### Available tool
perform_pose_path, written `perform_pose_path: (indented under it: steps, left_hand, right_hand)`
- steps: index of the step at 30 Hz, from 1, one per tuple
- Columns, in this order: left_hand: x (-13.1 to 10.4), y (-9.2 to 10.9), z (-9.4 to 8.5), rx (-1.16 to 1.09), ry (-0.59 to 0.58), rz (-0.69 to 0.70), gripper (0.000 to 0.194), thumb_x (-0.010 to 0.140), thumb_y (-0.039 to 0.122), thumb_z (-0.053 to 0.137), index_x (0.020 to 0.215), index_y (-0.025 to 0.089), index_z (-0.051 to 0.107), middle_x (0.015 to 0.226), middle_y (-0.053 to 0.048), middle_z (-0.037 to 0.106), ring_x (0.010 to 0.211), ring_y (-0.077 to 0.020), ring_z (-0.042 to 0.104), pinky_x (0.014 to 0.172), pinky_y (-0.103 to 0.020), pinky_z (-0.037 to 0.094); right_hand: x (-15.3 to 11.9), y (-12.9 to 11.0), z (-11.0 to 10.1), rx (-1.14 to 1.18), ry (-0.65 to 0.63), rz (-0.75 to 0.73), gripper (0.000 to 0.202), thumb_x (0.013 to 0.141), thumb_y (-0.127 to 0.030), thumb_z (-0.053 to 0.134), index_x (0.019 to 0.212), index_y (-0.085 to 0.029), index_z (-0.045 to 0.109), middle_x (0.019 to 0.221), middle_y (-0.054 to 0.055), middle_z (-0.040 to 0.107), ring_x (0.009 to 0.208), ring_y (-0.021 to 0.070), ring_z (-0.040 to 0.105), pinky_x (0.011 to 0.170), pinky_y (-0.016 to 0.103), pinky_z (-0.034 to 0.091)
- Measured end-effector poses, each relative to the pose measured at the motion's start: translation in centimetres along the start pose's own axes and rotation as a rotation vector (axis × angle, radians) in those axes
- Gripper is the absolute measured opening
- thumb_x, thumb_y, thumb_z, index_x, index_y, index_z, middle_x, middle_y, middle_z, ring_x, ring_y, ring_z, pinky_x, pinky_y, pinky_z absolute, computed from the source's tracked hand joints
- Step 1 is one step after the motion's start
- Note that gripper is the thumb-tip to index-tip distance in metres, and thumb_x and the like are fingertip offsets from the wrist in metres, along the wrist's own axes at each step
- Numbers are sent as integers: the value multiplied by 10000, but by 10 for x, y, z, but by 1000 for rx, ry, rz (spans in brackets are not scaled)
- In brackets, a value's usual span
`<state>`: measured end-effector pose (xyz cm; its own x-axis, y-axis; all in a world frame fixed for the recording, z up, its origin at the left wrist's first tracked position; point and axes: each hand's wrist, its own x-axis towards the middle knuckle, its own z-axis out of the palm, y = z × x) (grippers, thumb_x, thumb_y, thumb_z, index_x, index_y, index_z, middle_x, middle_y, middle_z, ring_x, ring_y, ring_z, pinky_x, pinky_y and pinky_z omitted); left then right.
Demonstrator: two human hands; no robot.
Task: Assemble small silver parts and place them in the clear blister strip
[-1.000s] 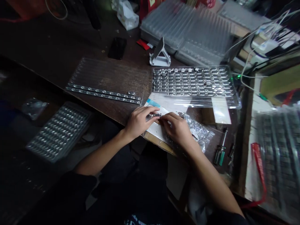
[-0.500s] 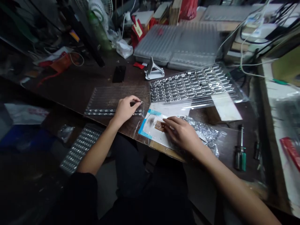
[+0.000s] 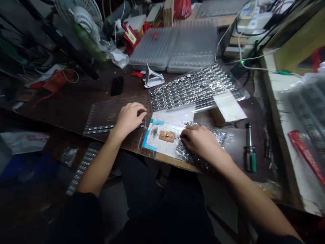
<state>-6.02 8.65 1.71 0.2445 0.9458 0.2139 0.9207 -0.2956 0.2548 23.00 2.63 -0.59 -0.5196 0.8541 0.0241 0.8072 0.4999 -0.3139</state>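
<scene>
My left hand (image 3: 129, 118) is over the right part of a clear ribbed plastic tray (image 3: 101, 110), thumb and forefinger brought together; whatever they pinch is too small to make out. Shiny metal pieces line the tray's front grooves. My right hand (image 3: 200, 139) rests with curled fingers at a clear bag of small metal parts (image 3: 185, 152), its fingertips partly hidden. Between the hands lies a small brown block (image 3: 167, 136) with a dark, tiny piece on it, set on a white board (image 3: 152, 134) edged with blue tape.
Behind my right hand, a tray of metal pieces (image 3: 188, 86) leans beside a white-topped box (image 3: 230, 106). A green-handled screwdriver (image 3: 250, 157) lies right. Farther back are a white stand (image 3: 153, 79), a phone (image 3: 117, 86) and stacked clear trays (image 3: 172, 44).
My right hand has moved off the brown block to the bag of metal parts, uncovering the block. My left hand stays over the clear tray. The whole view has shifted slightly.
</scene>
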Motion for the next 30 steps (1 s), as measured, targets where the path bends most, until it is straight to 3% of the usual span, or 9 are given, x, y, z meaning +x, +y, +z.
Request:
perform_pose_path:
  steps: [5,10,13,17,23,27,30]
  left_hand:
    - [37,52,35,-130,84,139,111,859,222,694,965,224,730,1103,-54,704,1067,-250,597,993,-432,470]
    - [49,66,51,-148,108,178,47,833,191,725,835,206,680,1026,-66,690,1018,-257,594,938,-430,478]
    - [36,66,43,-280,137,156,38,895,170,637,909,205,639,991,-49,705,966,-217,635,902,-387,498]
    - [-4,69,35,-556,141,84,99,923,175,566,1018,194,587,979,-44,707,892,-162,671,828,-301,536]
    - [-62,65,51,-647,81,-24,121,970,271,553,1027,194,626,1004,-43,729,922,-163,688,835,-279,546]
    - [-71,59,60,-678,67,-20,197,902,384,705,966,199,689,959,-33,761,882,-173,713,796,-266,548]
    - [-70,58,61,-634,80,12,189,887,387,724,910,200,713,919,-31,771,856,-177,716,788,-277,540]
  right_hand:
    - [0,-2,-2,49,-42,23,161,880,-96,608,858,-175,746,865,88,752,741,204,665,651,307,396]
    - [-1,1,-6,285,0,45,109,907,-139,642,932,-184,738,920,66,751,804,192,675,691,283,441]
    - [-1,3,-6,428,73,12,159,872,-52,629,926,-161,732,926,71,736,850,187,672,768,288,485]
    - [1,2,-4,460,138,1,293,888,0,524,995,-152,751,998,100,730,883,193,681,805,309,510]
    - [3,-1,-2,413,135,45,197,922,-132,608,1013,-155,782,964,108,756,855,220,702,784,331,522]
    - [4,-3,0,437,164,52,109,900,-219,688,879,-191,792,858,61,773,783,202,713,748,304,525]
    - [6,-3,4,444,208,18,140,911,-199,656,913,-189,796,886,69,778,800,205,722,746,300,528]
